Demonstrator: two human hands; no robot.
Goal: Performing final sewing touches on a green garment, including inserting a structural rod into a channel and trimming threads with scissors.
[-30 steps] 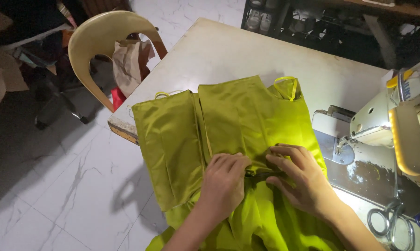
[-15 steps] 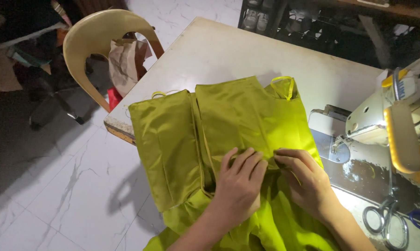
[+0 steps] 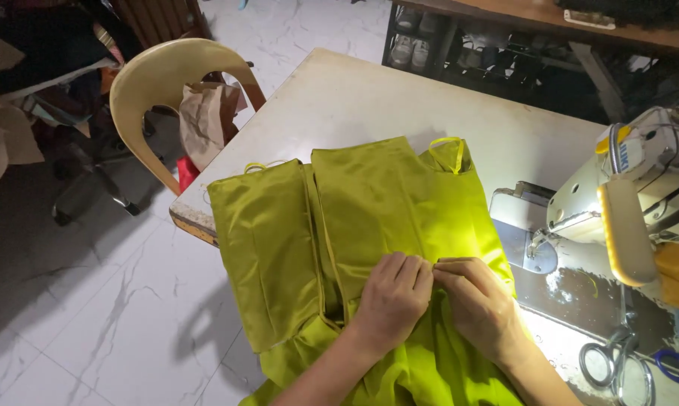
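A shiny yellow-green garment (image 3: pixel 339 218) with thin loop straps lies spread over the near corner of a white table (image 3: pixel 369 98), part of it hanging off the edge. My left hand (image 3: pixel 390 299) and my right hand (image 3: pixel 478 304) rest side by side on its middle. Their fingertips meet and pinch a small fold or seam of the fabric.
A white and yellow sewing machine (image 3: pixel 632 203) stands at the right, scissors (image 3: pixel 617 368) lying near it. A cream plastic chair (image 3: pixel 170 83) with a brown paper bag (image 3: pixel 204 120) stands at the table's left. Shelves with shoes (image 3: pixel 422 45) are behind.
Both hands have shifted slightly to the right along the fabric and drawn closer together, fingertips now touching. The garment lies much as before.
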